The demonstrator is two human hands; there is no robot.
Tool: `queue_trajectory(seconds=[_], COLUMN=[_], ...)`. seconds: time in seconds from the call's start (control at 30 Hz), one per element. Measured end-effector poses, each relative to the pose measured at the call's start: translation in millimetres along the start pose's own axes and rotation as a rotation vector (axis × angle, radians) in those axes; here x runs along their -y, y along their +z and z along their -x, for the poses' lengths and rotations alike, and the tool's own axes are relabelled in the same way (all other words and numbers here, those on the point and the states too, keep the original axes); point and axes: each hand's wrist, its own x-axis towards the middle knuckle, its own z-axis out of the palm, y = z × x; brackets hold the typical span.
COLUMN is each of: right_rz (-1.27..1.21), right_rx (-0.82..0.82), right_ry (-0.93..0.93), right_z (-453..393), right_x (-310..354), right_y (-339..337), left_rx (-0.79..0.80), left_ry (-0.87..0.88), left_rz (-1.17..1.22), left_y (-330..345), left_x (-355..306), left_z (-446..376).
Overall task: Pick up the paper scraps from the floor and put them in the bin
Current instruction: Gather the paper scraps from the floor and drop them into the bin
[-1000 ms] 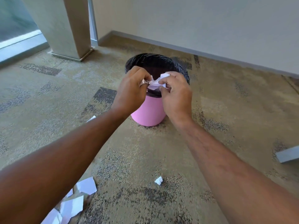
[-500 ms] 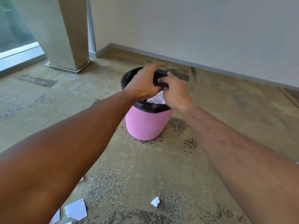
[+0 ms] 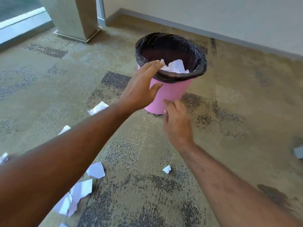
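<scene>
Down on the patterned carpet [image 3: 229, 112] stands a pink bin [image 3: 170, 94], upright, its mouth facing up and lined with a black bag [image 3: 199, 63] folded over the rim. Crumpled white paper [image 3: 176, 66] lies inside, reaching nearly to the rim on the near side. More white paper scraps are scattered on the floor to the left and in front of the bin: a flat strip [image 3: 98, 108] lying slantwise just left of the bin's base, a small piece [image 3: 64, 129] partly hidden by the left forearm, a creased sheet [image 3: 96, 170], a larger loose heap of torn sheets [image 3: 77, 197] near the bottom left, a bit at the left edge [image 3: 3, 157], and one small crumpled ball [image 3: 166, 169] lying alone between the two forearms.

Both arms reach forward from the bottom of the head view. The left hand [image 3: 141, 89] is over the bin's near left rim, back of the hand up, fingers straight and together, thumb spread toward the pink wall; it holds nothing. The right hand [image 3: 177, 122] is lower, in front of the bin's base, blurred, fingers loose and pointing toward the bin, also holding nothing.

A pale pillar [image 3: 73, 17] stands at the back left, a wall [image 3: 213, 17] behind.
</scene>
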Motion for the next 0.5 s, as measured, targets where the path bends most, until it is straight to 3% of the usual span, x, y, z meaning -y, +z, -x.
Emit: queue_trajectory(seconds=[0.17, 0.27, 0.37, 0.5], right_rz=[0.099, 0.124, 0.144, 0.185], right_rx=[0.481, 0.681, 0.778, 0.764], right_ry=[0.091, 0.182, 0.259, 0.303], right_z=[82, 118, 142, 167], right_x=[-3, -4, 0, 8], right_y=[21, 26, 26, 29], left_rx=[0.143, 0.212, 0.275, 0.363], left_ry=[-0.059, -0.109, -0.168, -0.275], left_rz=[-0.036, -0.057, -0.060, -0.125], left_y=[-3, -6, -7, -9], left_x=[17, 24, 34, 48], left_z=[81, 126, 169, 224])
